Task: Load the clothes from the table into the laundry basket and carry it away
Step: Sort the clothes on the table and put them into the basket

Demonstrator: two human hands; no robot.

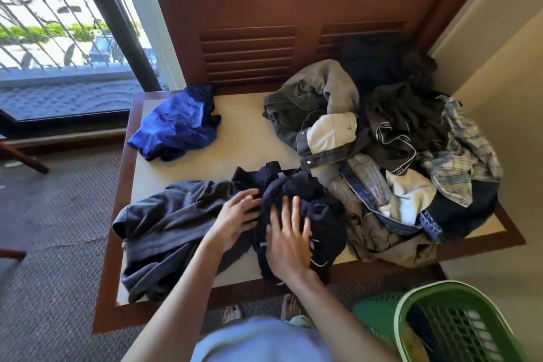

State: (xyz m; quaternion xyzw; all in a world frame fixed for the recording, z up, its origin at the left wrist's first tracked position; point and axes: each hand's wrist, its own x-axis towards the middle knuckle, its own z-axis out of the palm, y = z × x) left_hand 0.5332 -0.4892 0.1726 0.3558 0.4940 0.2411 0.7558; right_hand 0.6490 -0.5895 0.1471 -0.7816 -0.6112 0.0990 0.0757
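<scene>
On the table (249,144), both flat hands, left hand (235,219) and right hand (289,239), press dark clothes (320,214).

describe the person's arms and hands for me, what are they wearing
Both forearms are bare: no sleeves reach them, and no gloves, watch, rings or bracelets show on the left hand or the right hand. A light blue top shows at the bottom edge; its sleeves are out of view. Both hands are slightly blurred.

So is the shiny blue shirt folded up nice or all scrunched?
Scrunched. The shiny blue shirt lies crumpled in a loose heap at the far left corner of the table, with wrinkles and uneven edges, apart from the other clothes.
</scene>
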